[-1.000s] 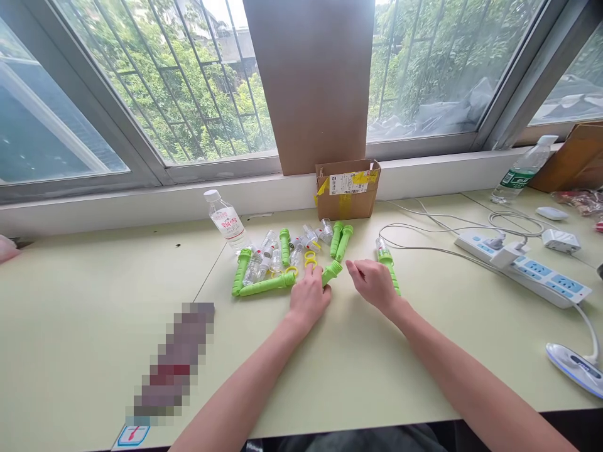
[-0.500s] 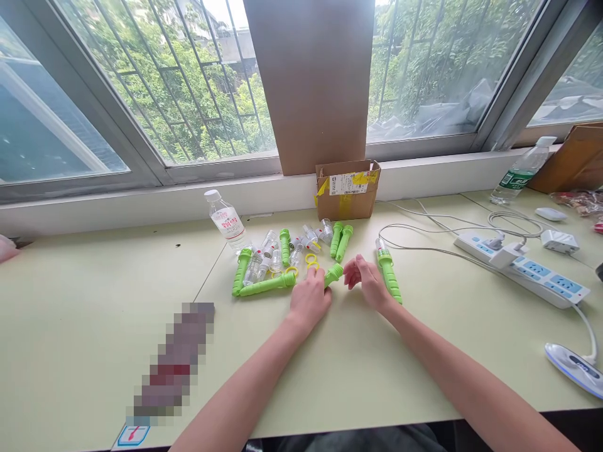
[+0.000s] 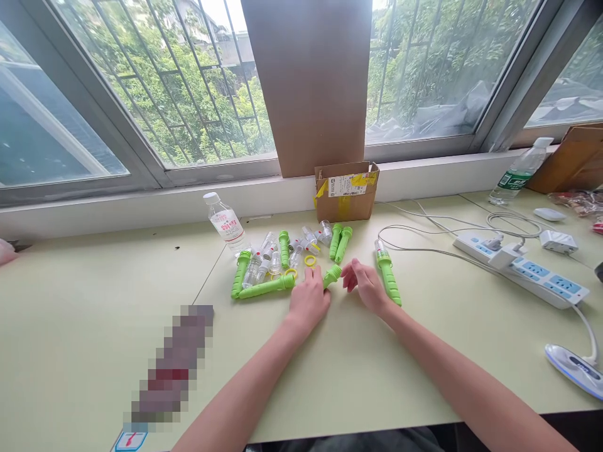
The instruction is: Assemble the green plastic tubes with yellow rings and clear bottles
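My left hand (image 3: 309, 295) is closed around a green ridged plastic handle (image 3: 332, 275) lying low over the table; its threaded end sticks out to the right. The fingertips reach close to a yellow ring (image 3: 309, 260). My right hand (image 3: 362, 282) is just right of the threaded end, its fingers loosely curved and nothing visible in them. Beside its wrist lies another green handle with a clear top (image 3: 388, 276). Left of my left hand, a green handle (image 3: 267, 287) lies sideways. Behind are several clear plastic tubes (image 3: 274, 260) and more yellow rings (image 3: 291, 273).
Two green handles (image 3: 340, 243) lie near a small cardboard box (image 3: 346, 204). A water bottle (image 3: 227, 225) stands behind the parts. Power strip (image 3: 521, 267), cables and a second bottle (image 3: 521, 172) are at right. A pixelated strip (image 3: 174, 364) lies at left front.
My left fingers reach slightly further forward, and one of two yellow rings beside them is no longer visible. The right hand stays nearly still. The view shifts slightly.
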Available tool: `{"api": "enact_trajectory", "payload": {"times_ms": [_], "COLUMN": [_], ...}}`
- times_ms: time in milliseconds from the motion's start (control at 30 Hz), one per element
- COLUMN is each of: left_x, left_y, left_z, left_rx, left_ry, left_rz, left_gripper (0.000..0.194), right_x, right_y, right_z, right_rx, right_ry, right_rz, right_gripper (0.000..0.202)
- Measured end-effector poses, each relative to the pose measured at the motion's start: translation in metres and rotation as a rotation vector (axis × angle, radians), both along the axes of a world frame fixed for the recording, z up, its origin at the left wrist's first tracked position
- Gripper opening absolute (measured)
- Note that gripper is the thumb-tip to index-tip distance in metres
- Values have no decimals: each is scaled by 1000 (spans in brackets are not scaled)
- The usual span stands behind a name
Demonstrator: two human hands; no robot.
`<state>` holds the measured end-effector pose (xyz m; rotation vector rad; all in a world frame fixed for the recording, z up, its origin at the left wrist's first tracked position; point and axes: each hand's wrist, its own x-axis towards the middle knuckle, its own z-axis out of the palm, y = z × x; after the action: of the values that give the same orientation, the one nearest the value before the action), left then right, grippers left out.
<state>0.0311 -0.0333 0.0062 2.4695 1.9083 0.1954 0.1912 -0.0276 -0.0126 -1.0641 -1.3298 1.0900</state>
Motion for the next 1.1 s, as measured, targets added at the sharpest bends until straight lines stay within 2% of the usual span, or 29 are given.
{"api": "enact_trajectory", "payload": {"times_ms": [433,567,700,867,967,1100], "left_x": [-3,-3,-4,-3,0,3], "left_y": [0,1,5,5,3,1], "left_z": [1,-3,-7,-8,-6,-4], "left_rx": [-34,-1,83,167,158,133], "left_ry": [-28,-80,-279,-643,-788,-870], "left_rz": [-113,-93,-77,-62,-54,-36], "left_gripper": [25,32,33,14,14,13], "right_x": [0,0,1,0,-1,-1], "right_y": [-1,-1,-2,-1,0,0], "right_z": [1,1,3,6,4,-1], "right_rx": [20,21,30,76,102,91], "right_ry": [-63,-74,-111,-278,-339,-370], "right_rz": [-22,-36,-91,-164,-122,10], "right_gripper": [62,61,57,30,36,27]}}
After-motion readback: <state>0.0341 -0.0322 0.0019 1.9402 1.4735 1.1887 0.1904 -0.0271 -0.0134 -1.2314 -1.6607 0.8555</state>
